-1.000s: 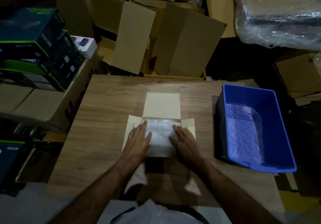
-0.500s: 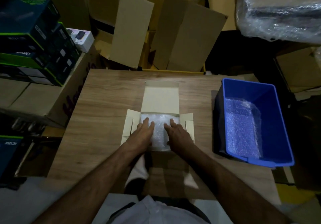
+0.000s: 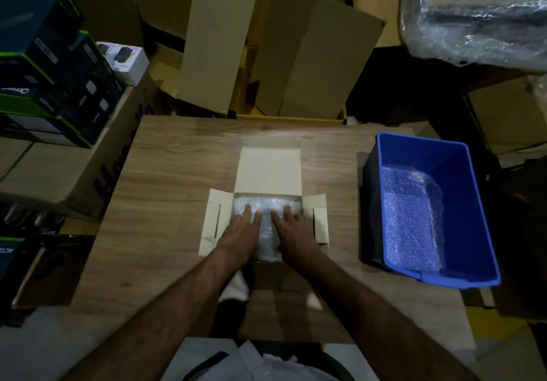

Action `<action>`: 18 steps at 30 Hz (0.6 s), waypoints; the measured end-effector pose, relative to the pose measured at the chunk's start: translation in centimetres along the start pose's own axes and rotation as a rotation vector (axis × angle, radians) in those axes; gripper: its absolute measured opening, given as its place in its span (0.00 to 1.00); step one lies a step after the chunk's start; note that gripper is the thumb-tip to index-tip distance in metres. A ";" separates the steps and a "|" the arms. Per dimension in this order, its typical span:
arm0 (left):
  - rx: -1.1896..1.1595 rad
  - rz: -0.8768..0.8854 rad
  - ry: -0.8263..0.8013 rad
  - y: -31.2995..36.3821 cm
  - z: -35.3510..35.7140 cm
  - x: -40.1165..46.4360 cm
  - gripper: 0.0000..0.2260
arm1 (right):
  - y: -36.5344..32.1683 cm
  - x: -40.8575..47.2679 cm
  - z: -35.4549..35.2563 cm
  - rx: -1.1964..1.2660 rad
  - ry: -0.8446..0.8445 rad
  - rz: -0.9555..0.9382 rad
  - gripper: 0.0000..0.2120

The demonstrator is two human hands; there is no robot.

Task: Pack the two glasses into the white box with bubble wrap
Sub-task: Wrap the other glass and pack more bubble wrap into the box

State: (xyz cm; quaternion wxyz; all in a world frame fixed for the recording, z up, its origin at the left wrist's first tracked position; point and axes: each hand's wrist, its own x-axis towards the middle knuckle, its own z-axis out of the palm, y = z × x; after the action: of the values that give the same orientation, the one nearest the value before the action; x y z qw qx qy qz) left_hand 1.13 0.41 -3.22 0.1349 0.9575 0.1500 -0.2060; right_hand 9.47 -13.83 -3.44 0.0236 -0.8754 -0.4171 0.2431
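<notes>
- Since the glasses are wanted cushioned in the white box [image 3: 268,170], the bubble wrap [image 3: 266,234] is laid across the top of the open compartment; the glasses themselves cannot be seen, and are judged to lie beneath it.
- The left hand [image 3: 241,231] is pressed flat on the left part of the wrap, fingers straight and slightly spread, nothing being gripped.
- The right hand [image 3: 291,231] is laid flat in the same way on the right part, so the padding is judged to be pushed down evenly below the rim.
- The lid is left folded back away from the person and the two side flaps are spread outward, which keeps the opening free for pressing; closing is not yet done.
- The box is set near the middle of the wooden surface [image 3: 165,203], straight ahead of the person, within reach of both arms.
- A blue bin [image 3: 479,203] is kept just to the right, with a spare sheet of wrap [image 3: 410,221] lying in it, probably as a ready supply.
</notes>
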 end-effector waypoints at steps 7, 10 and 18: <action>-0.028 0.031 -0.001 0.4 -2.6 -2.0 0.39 | 1.1 -1.6 -1.5 0.090 0.132 -0.046 0.40; -0.050 0.064 0.092 1.4 -4.1 -2.7 0.40 | 2.2 -3.1 -2.5 0.152 0.327 -0.072 0.37; 0.011 0.281 0.293 7.3 -3.7 -0.7 0.34 | 8.0 -7.8 -5.3 0.151 0.540 -0.027 0.36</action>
State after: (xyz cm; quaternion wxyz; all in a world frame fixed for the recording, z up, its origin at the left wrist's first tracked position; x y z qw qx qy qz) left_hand 4.35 -5.25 1.72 0.1337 0.9895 0.0320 -0.0442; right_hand 13.40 -23.98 2.43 0.2024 -0.8987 -0.3878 0.0312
